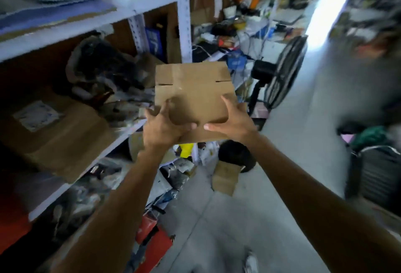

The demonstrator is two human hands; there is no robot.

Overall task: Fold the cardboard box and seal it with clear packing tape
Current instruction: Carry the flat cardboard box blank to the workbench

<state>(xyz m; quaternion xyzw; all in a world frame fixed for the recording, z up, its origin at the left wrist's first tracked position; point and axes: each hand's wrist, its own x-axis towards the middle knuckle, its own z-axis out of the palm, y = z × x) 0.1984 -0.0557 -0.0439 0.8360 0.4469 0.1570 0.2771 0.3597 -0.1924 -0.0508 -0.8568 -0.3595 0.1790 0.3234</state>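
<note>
Cardboard box point(193, 90) is held in the air beside the shelf point(91, 18), left hand point(165, 127) and right hand point(232, 120) gripping its near edge with curled fingers, apparently mid-fold; next, flaps need closing and tape, not in view, needs finding.

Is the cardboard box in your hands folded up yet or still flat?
Still flat: the cardboard box shows one broad face with unfolded flaps, gripped along its near edge by left hand and right hand.
</note>
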